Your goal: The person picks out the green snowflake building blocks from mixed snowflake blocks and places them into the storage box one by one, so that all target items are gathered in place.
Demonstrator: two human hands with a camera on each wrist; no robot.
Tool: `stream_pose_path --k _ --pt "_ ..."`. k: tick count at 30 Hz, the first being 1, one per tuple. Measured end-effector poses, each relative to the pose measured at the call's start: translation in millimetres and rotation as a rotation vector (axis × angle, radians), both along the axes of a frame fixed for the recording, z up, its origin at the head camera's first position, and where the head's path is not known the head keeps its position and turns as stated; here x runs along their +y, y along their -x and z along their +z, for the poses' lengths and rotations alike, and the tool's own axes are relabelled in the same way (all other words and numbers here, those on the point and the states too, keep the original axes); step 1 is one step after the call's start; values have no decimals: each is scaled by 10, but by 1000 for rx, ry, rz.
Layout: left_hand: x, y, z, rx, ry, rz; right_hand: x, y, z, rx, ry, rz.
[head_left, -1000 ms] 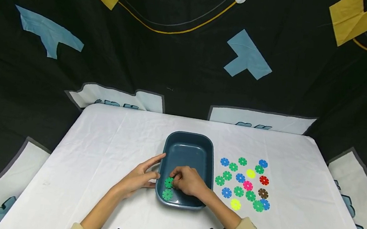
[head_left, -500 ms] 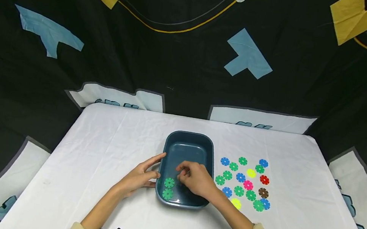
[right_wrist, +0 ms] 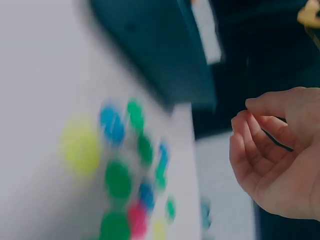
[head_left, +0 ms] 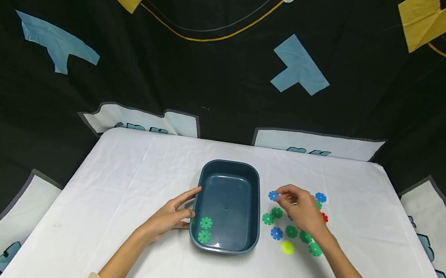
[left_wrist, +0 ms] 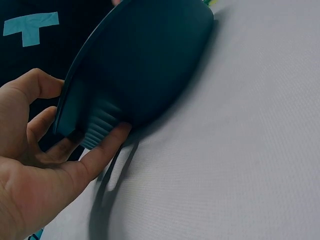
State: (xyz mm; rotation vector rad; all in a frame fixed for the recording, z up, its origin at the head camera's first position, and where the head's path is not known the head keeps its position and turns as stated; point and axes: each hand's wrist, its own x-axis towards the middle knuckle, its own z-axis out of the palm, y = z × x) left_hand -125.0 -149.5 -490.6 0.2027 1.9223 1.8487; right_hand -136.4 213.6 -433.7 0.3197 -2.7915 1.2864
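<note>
Two green notched plastic discs [head_left: 206, 222] lie one behind the other in the near left corner of a dark blue-green tray [head_left: 232, 200]. My left hand [head_left: 169, 216] holds the tray at its left rim; the left wrist view shows one fingertip on the ribbed outer wall [left_wrist: 102, 122] and another at the rim. Right of the tray, my right hand [head_left: 302, 209] hovers with loosely bent fingers, the fingertips right by a blue notched disc [head_left: 272, 195]. Nothing shows between those fingers in the right wrist view, and the hand hides part of the scattered discs.
Loose discs lie on the white tablecloth [head_left: 153, 163] to the tray's right, including green discs [head_left: 291, 231], a yellow disc [head_left: 287, 247] and a red disc [head_left: 324, 217]. A black curtain [head_left: 221, 83] with taped shapes hangs behind the table.
My right hand has left the near left of the tray, where the two green discs now lie, and moved right to the loose discs. My left hand stays on the tray.
</note>
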Motion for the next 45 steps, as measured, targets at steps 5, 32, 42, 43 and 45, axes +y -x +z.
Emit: stream_pose_path --k 5,32,42,43,45 --pt "0 13 2 3 -4 -9 546 69 -207 -41 -68 -134" --pt "-8 -3 -22 0 -12 0 1144 226 -643 -217 -184 -185" --pt "-4 -11 -13 -4 -16 5 1136 235 -618 -202 -196 -167" --pt "-4 -11 -9 -4 -16 5 1137 232 -613 -200 -199 -166" --pt "-4 -11 -2 -4 -18 2 1136 231 -604 -206 -202 -163"
